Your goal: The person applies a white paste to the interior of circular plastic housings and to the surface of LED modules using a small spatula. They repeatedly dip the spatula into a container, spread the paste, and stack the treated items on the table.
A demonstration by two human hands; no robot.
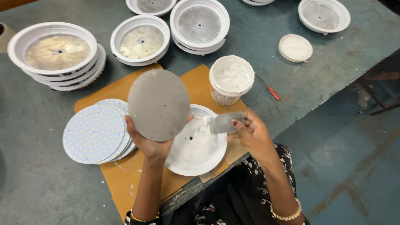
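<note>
Upright, left hand point(152, 143) holding grey disc point(158, 104), face toward camera

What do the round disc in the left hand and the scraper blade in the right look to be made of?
The disc looks like bare metal, probably aluminium: flat, dull grey, faintly mottled, no gloss. The scraper blade looks like thin steel, a brushed grey sheet smeared with white paste at its tip. Neither can be confirmed by sight alone.

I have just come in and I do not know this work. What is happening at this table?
A person works with bare hands. The left hand holds up a grey round disc. The right hand holds a flat metal scraper with white paste on it, over a white round housing already smeared inside. An open tub of white paste stands behind it, and a stack of dotted round boards lies beside it.
</note>
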